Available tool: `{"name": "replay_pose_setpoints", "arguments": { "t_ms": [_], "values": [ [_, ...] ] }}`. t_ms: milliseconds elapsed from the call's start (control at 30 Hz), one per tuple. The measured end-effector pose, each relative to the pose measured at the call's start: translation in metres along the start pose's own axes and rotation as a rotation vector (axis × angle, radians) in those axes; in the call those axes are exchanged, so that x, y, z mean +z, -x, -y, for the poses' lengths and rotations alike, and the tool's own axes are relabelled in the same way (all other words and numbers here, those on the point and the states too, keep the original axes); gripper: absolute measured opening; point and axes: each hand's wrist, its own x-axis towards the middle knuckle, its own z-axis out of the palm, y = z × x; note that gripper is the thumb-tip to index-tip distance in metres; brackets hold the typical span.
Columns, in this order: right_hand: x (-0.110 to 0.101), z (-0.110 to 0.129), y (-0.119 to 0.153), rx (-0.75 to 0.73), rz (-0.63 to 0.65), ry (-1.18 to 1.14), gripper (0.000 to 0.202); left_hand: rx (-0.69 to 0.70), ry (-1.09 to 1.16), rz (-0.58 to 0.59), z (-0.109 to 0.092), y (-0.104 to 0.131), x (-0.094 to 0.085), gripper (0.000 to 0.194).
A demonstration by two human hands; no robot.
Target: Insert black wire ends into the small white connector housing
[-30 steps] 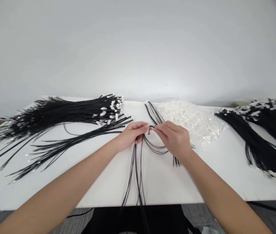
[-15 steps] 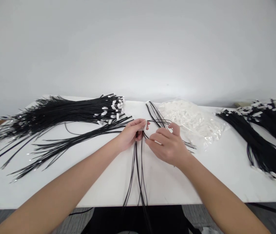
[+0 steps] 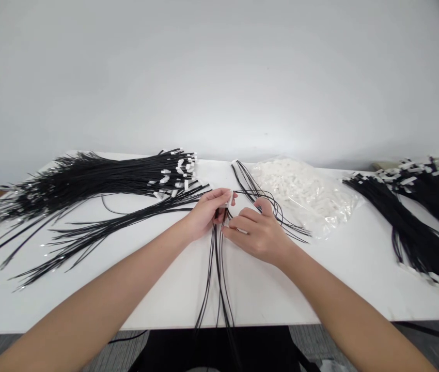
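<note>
Writing: no brand, label or lettering can be read on anything here.
Left hand: the left hand [image 3: 207,213] reaches in from the lower left, forearm stretched over the table edge, fingers curled inward. Thumb and fingertips pinch a small white connector [image 3: 229,199] held just above the table.
Left grip: closed narrowly on the connector; the black wires [image 3: 219,268] fixed to it run under the hand.
Right hand: the right hand [image 3: 256,233] comes in from the lower right, back of the hand up, fingers bent and pointing left toward the left hand. Its fingertips lie just beside the wires below the connector.
Right grip: fingers drawn close together at the wires; whether they actually pinch one is hidden by the hand itself.
Wires: the held strands trail from the two hands toward the near edge of the table [image 3: 320,289] and hang over it. More loose strands loop [image 3: 277,214] behind the right hand.
Left of the hands: a large bundle of black wires [image 3: 88,181] with white tips at its right end, and a thinner spread of strands [image 3: 99,232] nearer the person.
Behind the right hand: a clear bag of white connectors [image 3: 312,194], lying flat on the table.
Far right: another pile of black wires [image 3: 417,217] with white ends.
Backdrop: plain pale wall [image 3: 219,77].
</note>
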Motion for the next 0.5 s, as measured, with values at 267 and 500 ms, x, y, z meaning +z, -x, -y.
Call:
{"name": "replay_pose_setpoints", "arguments": {
  "t_ms": [267,500],
  "values": [
    [-0.006,-0.003,-0.003,0.051,-0.035,-0.053,0.013,-0.012,0.014,0.012,0.0,-0.001,-0.001,0.023],
    [-0.022,-0.016,-0.006,0.646,-0.355,-0.716,0.003,0.01,0.002,0.011,0.003,-0.003,-0.002,0.025]
  ]
}}
